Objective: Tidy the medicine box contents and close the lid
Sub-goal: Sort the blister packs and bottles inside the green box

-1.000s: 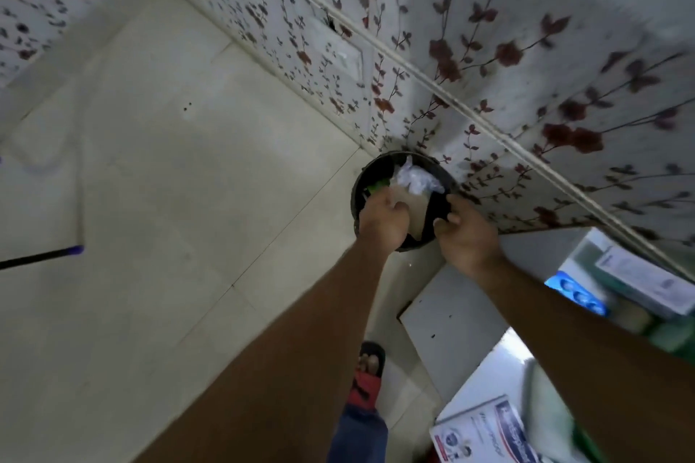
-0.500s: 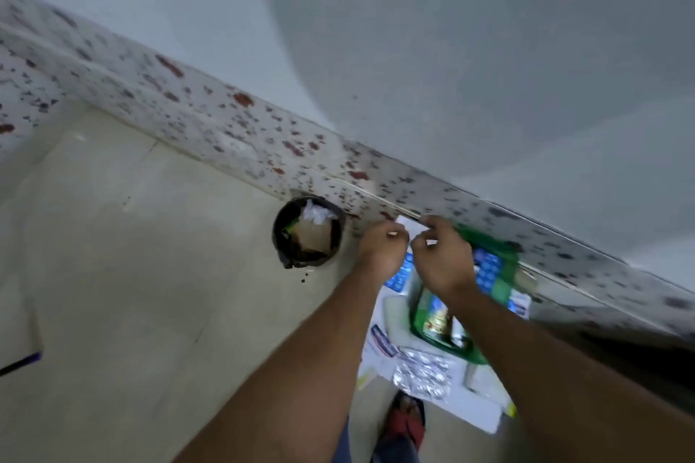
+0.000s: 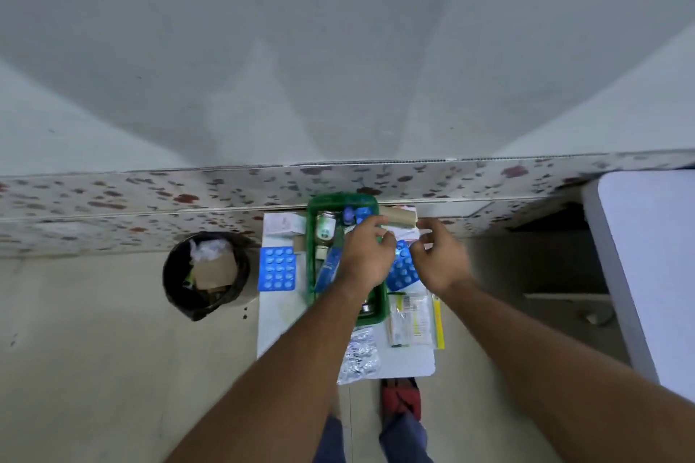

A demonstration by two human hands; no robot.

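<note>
The green medicine box (image 3: pixel 311 274) sat open on the small white table (image 3: pixel 278 327) against the wall, both hands, left hand (image 3: pixel 366 259) and right hand (image 3: pixel 438 261), hovering over it with fingers loosely curled and seemingly empty, and a careless sweep risked knocking the foil strip (image 3: pixel 359 353) overhanging the crowded table's near edge.

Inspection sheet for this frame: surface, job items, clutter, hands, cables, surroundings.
Surface: small white table against the patterned wall.
Job's things: open green box holding bottles; no lid identifiable.
Clutter: blue blister pack, silver strips and clear packet lie outside the box.
Hands: left hand over the box; right hand beside it; grips unclear.
Cables: nothing seen.
Surroundings: black bin with waste, left of the table.
</note>
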